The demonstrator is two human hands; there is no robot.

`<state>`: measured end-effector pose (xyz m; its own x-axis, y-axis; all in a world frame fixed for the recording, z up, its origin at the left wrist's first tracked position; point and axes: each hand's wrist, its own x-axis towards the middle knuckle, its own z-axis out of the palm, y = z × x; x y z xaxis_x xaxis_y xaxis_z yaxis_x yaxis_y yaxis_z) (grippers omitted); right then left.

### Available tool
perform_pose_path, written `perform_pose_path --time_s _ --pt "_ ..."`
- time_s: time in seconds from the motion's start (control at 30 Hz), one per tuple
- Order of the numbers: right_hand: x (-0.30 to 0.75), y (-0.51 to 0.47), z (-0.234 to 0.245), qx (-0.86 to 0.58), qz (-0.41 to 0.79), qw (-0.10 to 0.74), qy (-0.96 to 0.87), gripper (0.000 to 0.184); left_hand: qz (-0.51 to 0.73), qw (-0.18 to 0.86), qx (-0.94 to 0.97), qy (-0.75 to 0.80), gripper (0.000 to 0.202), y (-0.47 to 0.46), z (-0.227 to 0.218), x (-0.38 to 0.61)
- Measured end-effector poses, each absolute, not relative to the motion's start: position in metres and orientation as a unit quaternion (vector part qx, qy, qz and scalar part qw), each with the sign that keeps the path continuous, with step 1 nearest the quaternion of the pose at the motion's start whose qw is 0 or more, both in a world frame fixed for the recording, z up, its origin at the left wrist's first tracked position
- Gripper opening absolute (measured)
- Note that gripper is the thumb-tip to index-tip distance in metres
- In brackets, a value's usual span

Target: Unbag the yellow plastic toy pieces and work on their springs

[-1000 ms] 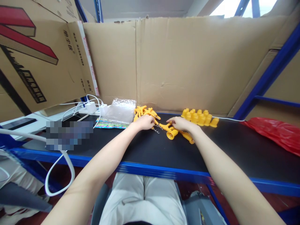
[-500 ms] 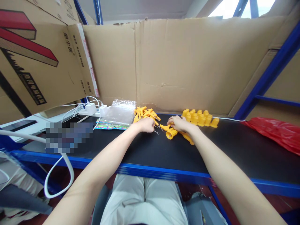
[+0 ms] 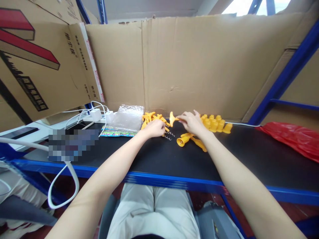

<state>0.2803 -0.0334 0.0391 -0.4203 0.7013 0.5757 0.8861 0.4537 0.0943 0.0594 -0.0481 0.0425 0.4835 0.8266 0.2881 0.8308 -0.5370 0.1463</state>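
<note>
Now, compared with the earlier pictures, lifts a yellow T-shaped handle [image 3: 172, 119] clear of the tabletop [image 3: 159, 159] in the right hand [image 3: 191, 123], no longer dipping toward the loose pieces in front. Seems, judging by that, to have singled out one part from the small front group, leaving behind a flared yellow cup [image 3: 183, 140], lying on its side with mouth toward the near left, and a long yellow piece [image 3: 200, 145] beside it, close to the right forearm. Pinches the handle at its narrow stem between thumb and fingertips, with the crossbar end sticking out to the left of the right hand, toward the left hand [image 3: 157, 128] but apart from it. Stays curled on the left side, much as before, low at the near edge of a pile of yellow parts [image 3: 149, 116], with thin metal spirals [image 3: 171, 133] just to the right of the fingers; cannot tell from here about anything gripped inside that fist. Shows, just behind and to the right of the right hand, a cluster of upright yellow cups [image 3: 213, 125], partly hidden by it.
</note>
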Motion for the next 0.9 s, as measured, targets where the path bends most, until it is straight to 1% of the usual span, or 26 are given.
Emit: perform_pose_path --time_s 0.1,0.17,0.2,0.23,0.37,0.53,0.7,0.77,0.9 --pt "0.274 -0.039 0.042 -0.471 -0.244 0.239 -0.813 0.029 -0.278 0.06 -0.832 -0.476 0.034 -0.053 0.046 0.059" --pt "0.268 -0.043 0.043 -0.452 -0.263 0.245 -0.816 0.029 -0.31 0.08 -0.832 -0.453 0.047 -0.055 0.046 0.059" --pt "0.265 -0.044 0.043 -0.441 -0.271 0.246 -0.819 0.03 -0.307 0.089 -0.837 -0.444 0.05 -0.055 0.045 0.059" --pt "0.261 -0.046 0.043 -0.43 -0.278 0.246 -0.823 0.031 -0.296 0.096 -0.842 -0.44 0.05 -0.055 0.044 0.06" --pt "0.25 -0.051 0.043 -0.418 -0.284 0.23 -0.831 0.031 -0.242 0.111 -0.835 -0.482 0.038 -0.054 0.041 0.064" --pt "0.248 -0.051 0.04 -0.471 -0.269 0.215 -0.813 0.031 -0.244 0.118 -0.801 -0.534 0.035 -0.054 0.044 0.068" --pt "0.246 -0.053 0.043 -0.499 -0.251 0.161 -0.814 0.021 -0.239 0.093 -0.808 -0.53 0.031 -0.054 0.044 0.07" --pt "0.245 -0.056 0.048 -0.499 -0.247 0.162 -0.815 0.017 -0.237 0.082 -0.808 -0.533 0.032 -0.054 0.045 0.071" --pt "0.249 -0.056 0.052 -0.486 -0.247 0.196 -0.815 0.011 -0.248 0.078 -0.803 -0.536 0.034 -0.056 0.046 0.07"
